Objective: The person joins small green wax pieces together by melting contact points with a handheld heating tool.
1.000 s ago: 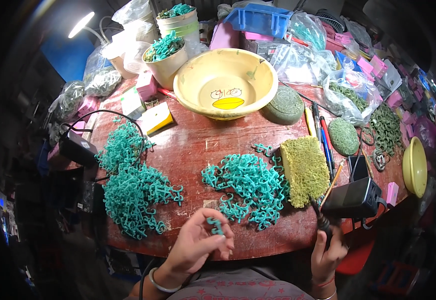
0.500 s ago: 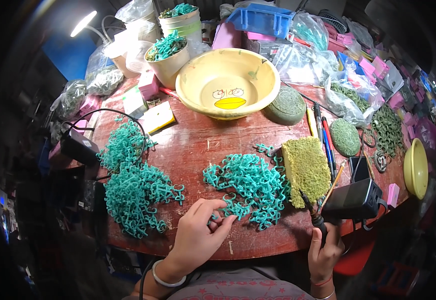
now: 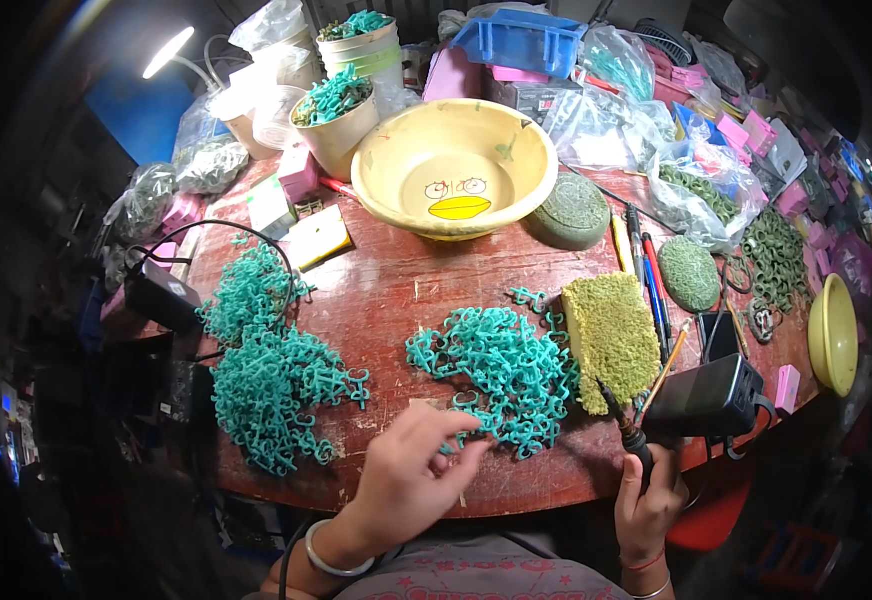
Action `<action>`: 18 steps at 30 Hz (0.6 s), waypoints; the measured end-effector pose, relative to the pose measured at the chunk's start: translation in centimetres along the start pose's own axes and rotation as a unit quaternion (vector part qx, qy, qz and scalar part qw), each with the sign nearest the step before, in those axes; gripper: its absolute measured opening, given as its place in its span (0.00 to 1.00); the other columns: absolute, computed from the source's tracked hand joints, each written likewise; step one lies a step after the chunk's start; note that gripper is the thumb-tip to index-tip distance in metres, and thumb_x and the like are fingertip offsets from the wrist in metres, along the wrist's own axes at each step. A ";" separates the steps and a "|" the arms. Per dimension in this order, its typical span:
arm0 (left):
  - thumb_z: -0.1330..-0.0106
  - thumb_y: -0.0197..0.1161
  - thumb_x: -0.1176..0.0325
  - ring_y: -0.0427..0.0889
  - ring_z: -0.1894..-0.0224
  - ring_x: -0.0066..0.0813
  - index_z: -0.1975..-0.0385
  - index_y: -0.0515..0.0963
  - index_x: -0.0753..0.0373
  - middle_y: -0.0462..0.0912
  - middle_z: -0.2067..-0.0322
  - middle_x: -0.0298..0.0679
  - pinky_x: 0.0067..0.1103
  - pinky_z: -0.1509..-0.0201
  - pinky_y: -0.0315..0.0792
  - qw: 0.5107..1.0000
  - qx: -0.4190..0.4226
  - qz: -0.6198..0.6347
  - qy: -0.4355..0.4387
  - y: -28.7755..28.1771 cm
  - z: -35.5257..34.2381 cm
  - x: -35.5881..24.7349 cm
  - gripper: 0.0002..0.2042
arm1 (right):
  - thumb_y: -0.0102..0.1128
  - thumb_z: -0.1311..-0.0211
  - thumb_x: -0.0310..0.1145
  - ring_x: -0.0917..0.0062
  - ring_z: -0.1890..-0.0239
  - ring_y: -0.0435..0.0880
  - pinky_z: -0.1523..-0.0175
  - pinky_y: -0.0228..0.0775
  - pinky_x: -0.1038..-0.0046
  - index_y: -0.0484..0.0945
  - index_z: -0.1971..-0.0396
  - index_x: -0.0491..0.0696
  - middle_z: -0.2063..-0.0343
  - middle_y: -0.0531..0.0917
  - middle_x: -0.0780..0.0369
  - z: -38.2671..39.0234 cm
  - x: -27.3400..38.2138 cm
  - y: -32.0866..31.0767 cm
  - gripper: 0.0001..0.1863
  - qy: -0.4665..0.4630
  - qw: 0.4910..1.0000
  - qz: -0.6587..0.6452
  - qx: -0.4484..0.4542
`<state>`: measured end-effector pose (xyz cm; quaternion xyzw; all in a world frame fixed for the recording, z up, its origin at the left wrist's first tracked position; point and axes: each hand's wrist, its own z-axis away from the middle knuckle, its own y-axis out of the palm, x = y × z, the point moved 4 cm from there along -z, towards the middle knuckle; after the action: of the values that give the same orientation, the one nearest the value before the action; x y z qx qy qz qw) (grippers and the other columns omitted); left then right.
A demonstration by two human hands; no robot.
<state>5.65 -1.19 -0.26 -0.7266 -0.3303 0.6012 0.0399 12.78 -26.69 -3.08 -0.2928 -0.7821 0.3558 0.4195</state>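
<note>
My left hand [image 3: 416,475] is at the near edge of the right pile of small teal curled pieces [image 3: 501,370]. Its thumb and forefinger reach toward the pile's edge, and a bit of teal shows between the curled fingers. My right hand [image 3: 649,505] grips the dark handle of a soldering iron [image 3: 635,438], its thin tip pointing up and left. That tip lies in front of a yellow-green crumbly block [image 3: 613,340], though I cannot tell whether they touch. Farther left spreads a second pile of teal pieces [image 3: 281,395].
Behind the piles stands a yellow basin [image 3: 376,190]. Buckets of teal pieces [image 3: 334,125] are at the back left. A sponge [image 3: 318,236], green round stones [image 3: 689,275], pens [image 3: 653,300] and a dark boxy device [image 3: 706,398] lie around. A cable [image 3: 256,232] loops over the left pile.
My left hand has shifted right and slightly toward me, along the near edge of the right pile. My right hand and the soldering iron have barely moved.
</note>
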 end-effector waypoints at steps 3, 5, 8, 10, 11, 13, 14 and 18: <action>0.45 0.69 0.81 0.75 0.79 0.23 0.62 0.80 0.64 0.76 0.73 0.36 0.16 0.79 0.67 0.992 0.026 -0.089 0.084 1.5 0.2 -0.4 0.11 | 0.62 0.35 0.35 0.55 0.77 0.77 0.73 0.67 0.63 0.75 0.65 0.41 0.75 0.75 0.54 0.0 -0.2 0.0 0.11 -0.012 1.000 0.000 -0.005; 0.46 0.69 0.82 0.75 0.78 0.28 0.62 0.80 0.65 0.76 0.72 0.39 0.17 0.79 0.69 0.988 0.038 -0.112 0.096 1.6 0.1 -0.4 0.12 | 0.62 0.35 0.35 0.55 0.77 0.76 0.74 0.67 0.63 0.75 0.65 0.41 0.75 0.75 0.54 -0.1 0.1 0.0 0.11 -0.017 1.000 -0.004 -0.009; 0.43 0.66 0.83 0.77 0.76 0.29 0.66 0.79 0.65 0.78 0.73 0.39 0.23 0.74 0.71 0.994 -0.026 -0.043 0.093 0.6 -0.3 -0.8 0.08 | 0.62 0.35 0.34 0.56 0.77 0.76 0.74 0.67 0.63 0.76 0.65 0.41 0.75 0.74 0.55 -0.1 0.1 -0.1 0.11 -0.021 1.000 -0.004 -0.012; 0.41 0.65 0.83 0.77 0.75 0.25 0.67 0.78 0.66 0.79 0.71 0.38 0.22 0.74 0.71 0.998 -0.054 0.015 0.016 -0.4 -0.1 -0.7 0.06 | 0.62 0.35 0.34 0.56 0.77 0.76 0.74 0.67 0.63 0.76 0.65 0.41 0.76 0.74 0.55 -0.1 0.1 -0.1 0.11 -0.022 1.000 -0.005 -0.011; 0.39 0.64 0.82 0.77 0.75 0.20 0.67 0.78 0.67 0.80 0.70 0.38 0.20 0.75 0.71 0.992 -0.082 0.073 -0.060 -1.2 0.0 -0.1 0.04 | 0.63 0.35 0.34 0.56 0.77 0.76 0.74 0.67 0.63 0.75 0.65 0.41 0.76 0.74 0.54 0.0 0.1 0.0 0.11 -0.021 1.000 -0.008 -0.014; 0.35 0.63 0.79 0.75 0.75 0.14 0.66 0.76 0.68 0.81 0.68 0.38 0.16 0.77 0.69 0.982 -0.069 0.129 -0.120 -1.9 0.2 0.7 0.03 | 0.63 0.35 0.34 0.56 0.77 0.76 0.74 0.67 0.63 0.75 0.65 0.41 0.76 0.74 0.54 0.0 0.0 0.0 0.11 -0.019 1.000 -0.008 -0.017; 0.34 0.62 0.79 0.73 0.76 0.13 0.64 0.75 0.68 0.81 0.67 0.40 0.14 0.78 0.67 0.944 -0.049 0.253 -0.207 -1.7 0.5 1.5 0.03 | 0.63 0.35 0.34 0.56 0.77 0.76 0.74 0.67 0.63 0.75 0.65 0.41 0.76 0.74 0.54 0.0 -0.1 -0.1 0.11 -0.020 1.000 -0.006 -0.017; 0.34 0.61 0.79 0.69 0.80 0.12 0.64 0.71 0.67 0.82 0.66 0.46 0.10 0.80 0.63 0.849 -0.005 0.423 -0.317 -0.8 1.4 2.7 0.05 | 0.63 0.35 0.35 0.56 0.78 0.76 0.74 0.67 0.63 0.75 0.65 0.41 0.76 0.74 0.54 0.0 -0.1 0.0 0.12 -0.021 1.000 -0.008 -0.018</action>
<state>4.14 0.38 -2.52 -0.5663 0.0109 0.7557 -0.3287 12.80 -26.74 -3.10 -0.2862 -0.7994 0.3443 0.4006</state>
